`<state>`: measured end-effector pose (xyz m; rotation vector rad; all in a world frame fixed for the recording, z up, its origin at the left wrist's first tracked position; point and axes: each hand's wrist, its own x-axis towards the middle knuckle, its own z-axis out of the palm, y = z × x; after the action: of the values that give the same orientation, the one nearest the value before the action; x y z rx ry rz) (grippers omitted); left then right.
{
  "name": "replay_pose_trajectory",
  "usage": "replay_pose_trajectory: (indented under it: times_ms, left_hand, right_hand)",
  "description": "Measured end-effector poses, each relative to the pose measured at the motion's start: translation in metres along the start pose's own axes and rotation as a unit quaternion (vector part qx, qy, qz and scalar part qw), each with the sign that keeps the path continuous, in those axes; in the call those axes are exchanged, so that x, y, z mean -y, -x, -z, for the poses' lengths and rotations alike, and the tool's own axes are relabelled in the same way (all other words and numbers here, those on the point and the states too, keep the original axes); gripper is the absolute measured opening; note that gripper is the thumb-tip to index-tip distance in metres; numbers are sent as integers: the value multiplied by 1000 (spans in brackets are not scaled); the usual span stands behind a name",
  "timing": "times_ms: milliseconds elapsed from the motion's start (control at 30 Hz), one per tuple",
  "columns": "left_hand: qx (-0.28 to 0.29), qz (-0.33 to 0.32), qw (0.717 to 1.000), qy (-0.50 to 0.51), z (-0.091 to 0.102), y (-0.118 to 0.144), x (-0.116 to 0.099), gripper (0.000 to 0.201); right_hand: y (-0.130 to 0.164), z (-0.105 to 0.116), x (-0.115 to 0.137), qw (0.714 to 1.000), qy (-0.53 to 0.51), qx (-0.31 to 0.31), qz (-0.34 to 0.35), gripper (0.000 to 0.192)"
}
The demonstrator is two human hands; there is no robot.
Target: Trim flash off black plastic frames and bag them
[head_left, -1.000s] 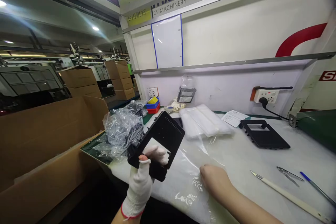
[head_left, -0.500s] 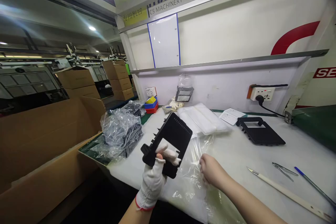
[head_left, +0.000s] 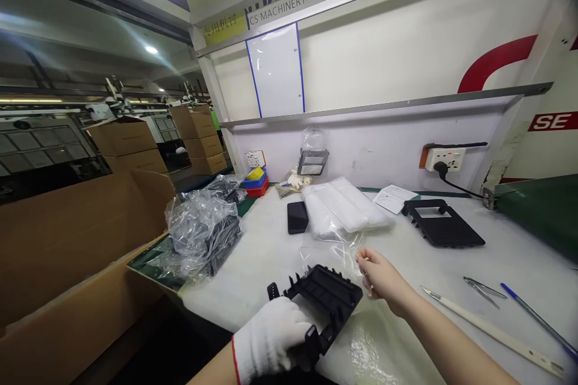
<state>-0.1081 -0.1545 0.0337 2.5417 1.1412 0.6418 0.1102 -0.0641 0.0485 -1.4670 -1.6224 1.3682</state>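
The black plastic frame [head_left: 326, 301] lay tilted at the near edge of the white table [head_left: 451, 264], gripped by the gloved left hand [head_left: 271, 340], while the bare right hand [head_left: 382, 277] pinched a clear bag [head_left: 334, 249] just right of it.

Gloved fingers vanish behind black frame

The left hand [head_left: 271, 337] covers part of the black plastic frame [head_left: 323, 304]; the blue pen [head_left: 537, 317] runs off the right edge; wall-sign lettering is cut short.
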Motion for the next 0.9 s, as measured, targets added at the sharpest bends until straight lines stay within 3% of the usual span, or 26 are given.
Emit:
replay_pose_trajectory:
  times_ms: [67,133,200,300,367,433,533,633,733,833,900]
  left_hand:
    - [88,-121,976,-159,1,0,-1,10]
    - [102,-136,957,-235,0,-2,-7,12]
    - [130,-83,948,-279,-3,-6,-17,15]
    - [169,120,935,-289,-6,-20,-32,31]
    - [163,231,917,-282,-7,-30,-37,52]
    - [142,285,904,-287,-9,-38,-38,61]
    - [111,338,885,-300,-14,-46,-36,56]
    - [95,366,878,-294,-17,-53,-34,56]
    - [101,348,894,-264,-17,-59,-35,61]
    - [109,315,914,-232,-14,-66,-35,61]
    - [99,326,914,-222,-14,-75,-33,59]
  right_hand:
    - [3,1,2,997,31,-3,66,13]
    - [8,0,4,989,69,20,132,13]
    - [15,0,6,976,107,54,180,14]
    - [26,0,8,963,163,55,207,15]
    - [32,2,7,952,245,3,186,37]
    - [37,2,4,932,331,-34,144,57]
    - [42,-5,-3,926,362,-7,104,52]
    - [42,-19,-13,920,369,10,133,43]
    - [39,-31,-18,900,399,-1,176,19]
    - [44,-37,-16,883,409,26,228,25]
    - [54,-39,-13,871,412,48,265,23]
